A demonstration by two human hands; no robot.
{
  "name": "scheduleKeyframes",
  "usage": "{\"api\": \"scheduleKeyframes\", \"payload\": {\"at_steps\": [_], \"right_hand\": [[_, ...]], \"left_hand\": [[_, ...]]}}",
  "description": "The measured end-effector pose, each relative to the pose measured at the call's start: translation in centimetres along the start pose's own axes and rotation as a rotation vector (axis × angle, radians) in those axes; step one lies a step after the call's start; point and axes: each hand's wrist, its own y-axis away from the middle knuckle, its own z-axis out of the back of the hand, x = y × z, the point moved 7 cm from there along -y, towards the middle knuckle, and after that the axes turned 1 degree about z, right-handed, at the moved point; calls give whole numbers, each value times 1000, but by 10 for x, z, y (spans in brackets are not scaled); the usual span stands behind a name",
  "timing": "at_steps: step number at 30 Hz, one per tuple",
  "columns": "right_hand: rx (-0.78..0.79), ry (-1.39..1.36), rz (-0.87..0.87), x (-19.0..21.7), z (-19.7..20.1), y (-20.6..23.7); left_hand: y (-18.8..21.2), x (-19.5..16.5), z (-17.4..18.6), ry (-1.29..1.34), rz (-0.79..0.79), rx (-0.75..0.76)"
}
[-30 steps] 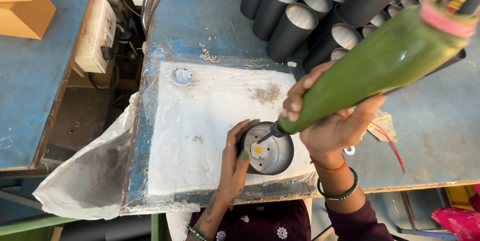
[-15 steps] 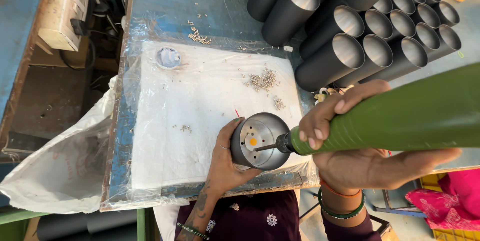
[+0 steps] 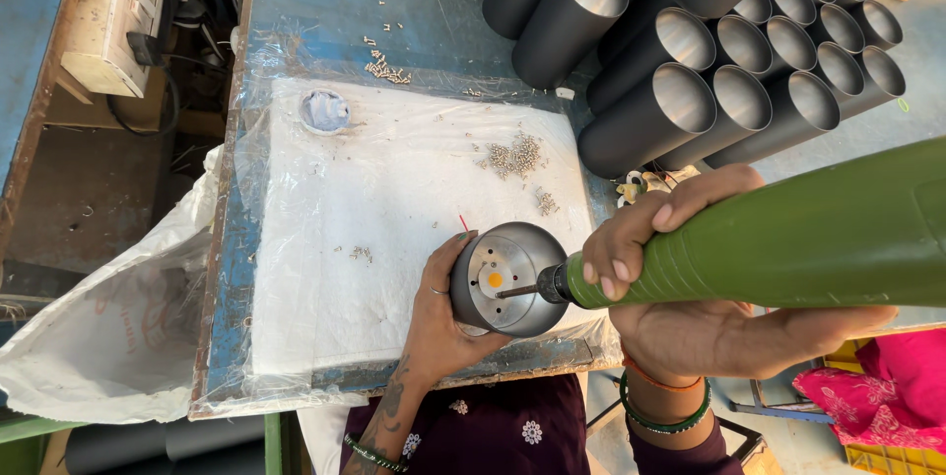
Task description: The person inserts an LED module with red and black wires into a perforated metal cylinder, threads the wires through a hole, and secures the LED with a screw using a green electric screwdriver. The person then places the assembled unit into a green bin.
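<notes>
The left hand (image 3: 434, 322) cups a dark metal lamp housing (image 3: 507, 278) at the white pad's (image 3: 394, 209) near edge. The right hand (image 3: 690, 288) grips a green electric screwdriver (image 3: 788, 238), its bit inside the housing. Loose screws (image 3: 517, 155) lie near the far edge, beside stacked black tubes (image 3: 690, 51).

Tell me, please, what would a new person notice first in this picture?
First, the big green electric screwdriver crossing the right side, held by the right hand, its bit inside a round grey metal housing. The left hand steadies that housing on the white padded sheet near the table's front edge. Behind, at upper right, lies a stack of dark metal cylinders, open ends toward the camera.
</notes>
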Motion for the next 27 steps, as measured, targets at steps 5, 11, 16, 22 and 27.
{"api": "scheduleKeyframes", "payload": {"at_steps": [5, 11, 16, 22, 27], "right_hand": [[-42, 173, 9, -4, 11, 5], [72, 95, 30, -8, 30, 16], [242, 55, -151, -3, 36, 19], [115, 2, 75, -15, 31, 19], [57, 36, 1, -14, 3, -1]], "left_hand": [[-1, 1, -4, 16, 35, 8], [1, -2, -2, -26, 44, 17], [2, -4, -2, -53, 22, 1], [1, -3, -3, -34, 35, -1], [-7, -8, 0, 2, 58, -14]]}}
